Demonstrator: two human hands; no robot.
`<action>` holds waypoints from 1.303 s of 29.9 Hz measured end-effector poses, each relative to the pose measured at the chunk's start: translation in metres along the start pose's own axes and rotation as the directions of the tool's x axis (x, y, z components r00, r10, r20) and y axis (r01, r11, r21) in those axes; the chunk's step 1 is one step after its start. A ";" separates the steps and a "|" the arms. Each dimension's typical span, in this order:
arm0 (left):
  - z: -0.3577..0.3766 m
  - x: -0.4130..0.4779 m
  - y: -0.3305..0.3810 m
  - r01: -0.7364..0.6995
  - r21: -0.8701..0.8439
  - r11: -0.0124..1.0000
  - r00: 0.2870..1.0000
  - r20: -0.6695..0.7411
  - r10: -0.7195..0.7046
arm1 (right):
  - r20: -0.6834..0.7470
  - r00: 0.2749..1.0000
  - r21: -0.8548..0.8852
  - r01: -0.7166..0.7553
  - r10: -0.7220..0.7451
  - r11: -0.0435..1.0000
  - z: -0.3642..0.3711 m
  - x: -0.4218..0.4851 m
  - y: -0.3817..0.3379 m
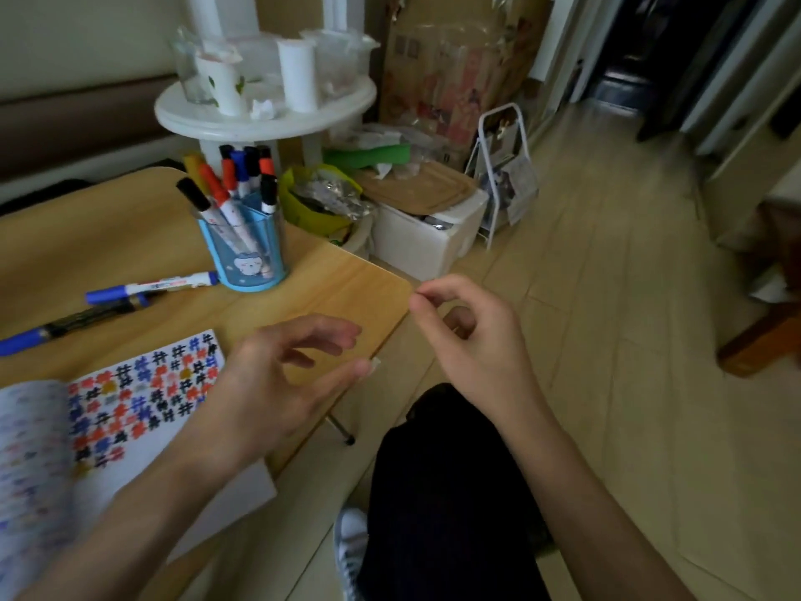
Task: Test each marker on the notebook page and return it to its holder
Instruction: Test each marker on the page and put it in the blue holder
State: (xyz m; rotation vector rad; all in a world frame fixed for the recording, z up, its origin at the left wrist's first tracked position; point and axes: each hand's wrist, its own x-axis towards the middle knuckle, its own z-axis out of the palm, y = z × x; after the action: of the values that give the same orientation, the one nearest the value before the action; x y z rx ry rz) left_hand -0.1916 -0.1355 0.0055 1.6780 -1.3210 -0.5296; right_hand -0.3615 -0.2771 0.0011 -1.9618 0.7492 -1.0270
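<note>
**A:** The loose blue marker (151, 287) is lying flat on the table (346, 288), running left to right, just left of the blue holder (247, 258) and beyond the notebook (143, 396).

**B:** Yeah, it's off to the left of both hands. The left hand (277, 392) is nearer, over the table corner, fingers loosely spread, holding nothing. The right hand (470, 336) is off the edge with thumb and forefinger nearly pinched. Can't tell if anything's in there.

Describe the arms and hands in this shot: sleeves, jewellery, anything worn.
The left forearm and right forearm are bare right to the frame's bottom edge; no sleeve shows. The left hand and right hand wear no glove, and no ring, watch or bracelet is visible.
</note>
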 end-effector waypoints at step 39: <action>-0.157 -0.140 -0.102 0.289 -0.047 0.956 0.819 -0.505 -0.272 | 0.513 0.855 -0.316 0.272 -0.078 0.909 0.302 0.052 -0.058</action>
State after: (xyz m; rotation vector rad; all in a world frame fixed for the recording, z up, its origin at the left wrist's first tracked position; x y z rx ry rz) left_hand -0.0624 0.0558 -0.0300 1.8858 -0.7031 -0.2016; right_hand -0.0692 -0.1768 -0.0400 -2.5315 0.5027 -0.4495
